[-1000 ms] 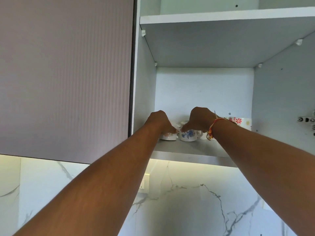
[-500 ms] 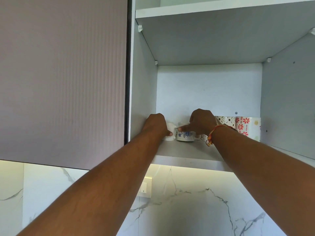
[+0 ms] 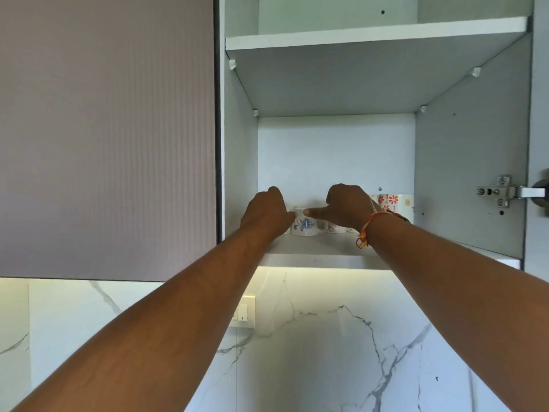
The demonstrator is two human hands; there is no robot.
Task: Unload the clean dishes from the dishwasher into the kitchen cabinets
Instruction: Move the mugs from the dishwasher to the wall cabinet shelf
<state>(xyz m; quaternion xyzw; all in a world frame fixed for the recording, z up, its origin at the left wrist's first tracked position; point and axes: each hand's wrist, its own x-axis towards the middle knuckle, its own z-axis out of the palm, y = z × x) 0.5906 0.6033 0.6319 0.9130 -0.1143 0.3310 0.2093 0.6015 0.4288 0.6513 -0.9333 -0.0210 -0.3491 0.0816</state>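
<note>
Item: blue-flowered cup (image 3: 304,225); white, upright, on the lower shelf (image 3: 315,248) of the open wall cabinet (image 3: 469,162); towards the left of the shelf, set back from its near edge

Left hand (image 3: 267,214): reaches into the cabinet with its back to the camera; knuckles bent, fingers turned away and hidden; a fingertip meets the left side of the blue-flowered cup; a sliver of a white cup (image 3: 287,230) shows just right of the hand, touching or nearly touching the flowered one; cannot tell whether the hand grips it

Right hand (image 3: 347,206): also back to the camera; thumb (image 3: 315,213) stretched out to the left, tip resting on the upper part of the blue-flowered cup; the other fingers are hidden behind the hand, so grip cannot be told; orange and yellow thread band (image 3: 367,230) on the wrist

Further cups: a pale cup (image 3: 335,228) just right of the blue-flowered cup, mostly covered by the right hand; a red-flowered mug (image 3: 392,202) farther right, towards the back wall

Surroundings: upper shelf (image 3: 374,34) above; metal hinge (image 3: 502,191) on the right side wall; closed ribbed door (image 3: 107,135) to the left; marble-veined wall (image 3: 326,352) below, lit from under the cabinet; switch plate (image 3: 245,312) on that wall beside the left forearm
</note>
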